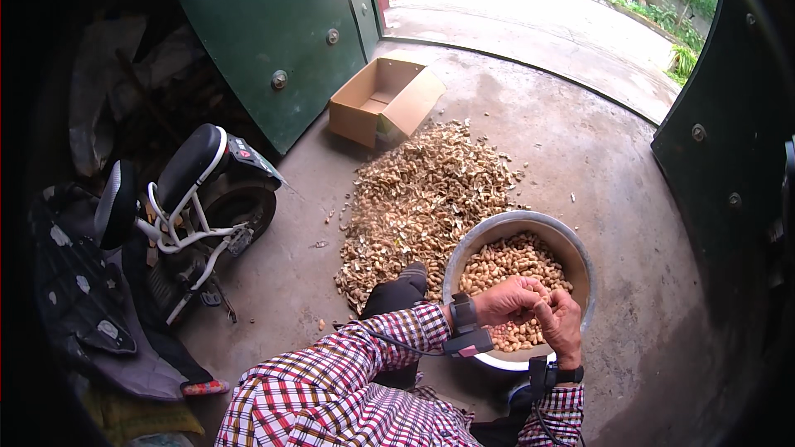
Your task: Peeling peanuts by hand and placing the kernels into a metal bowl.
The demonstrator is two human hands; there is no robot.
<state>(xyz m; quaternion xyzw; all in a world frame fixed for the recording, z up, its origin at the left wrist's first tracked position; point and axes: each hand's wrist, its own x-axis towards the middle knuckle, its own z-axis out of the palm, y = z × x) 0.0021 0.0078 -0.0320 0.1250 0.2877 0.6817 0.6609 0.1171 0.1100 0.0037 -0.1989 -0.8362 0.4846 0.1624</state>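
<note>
Over a round metal basin point(585, 269), my left hand point(501, 301) and my right hand point(565, 328) meet with their fingertips pinched together. Between them is what looks like a peanut, mostly covered by the fingers. Unshelled peanuts point(507, 264) fill much of the basin below. Some pinkish shelled kernels point(500, 336) show beside my left wrist, near the basin's front. Dark bands and a small device sit on my wrists. Beyond the basin, to the left, a broad heap of broken peanut shells point(418, 194) covers the floor.
An opened cardboard box point(348, 122) stands behind the shell heap, near a green metal door point(248, 25). At the left is a small white-framed scooter point(182, 199) beside dark patterned cloth point(83, 281). My dark shoe point(412, 276) touches the heap's near edge.
</note>
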